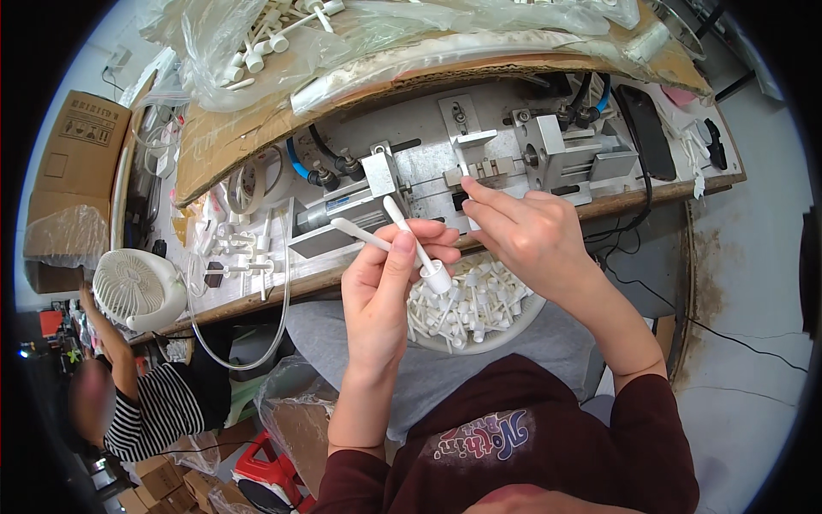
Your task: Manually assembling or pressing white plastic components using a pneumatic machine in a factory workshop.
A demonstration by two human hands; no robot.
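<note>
My left hand [385,287] is closed around two white plastic rod pieces, pinched between thumb and fingers. One rod piece [422,253] has a round cup-like end pointing toward me; the other rod [360,231] sticks out to the left, its far end behind my fingers. At the metal clamping fixture [479,170], my right hand [527,227] has its fingers together on another white rod piece [463,161], which stands across the small metal holder. Part of that piece is hidden by my fingers. Below my hands, a round white tub [505,340] holds many similar white pieces.
Metal cylinder blocks [381,176] with blue and black hoses flank the fixture. A cardboard-covered shelf [231,137] overhangs it, carrying more white pieces and plastic film. A black phone [646,133] lies right; a white fan [139,289] stands left. Another person [163,398] sits at lower left.
</note>
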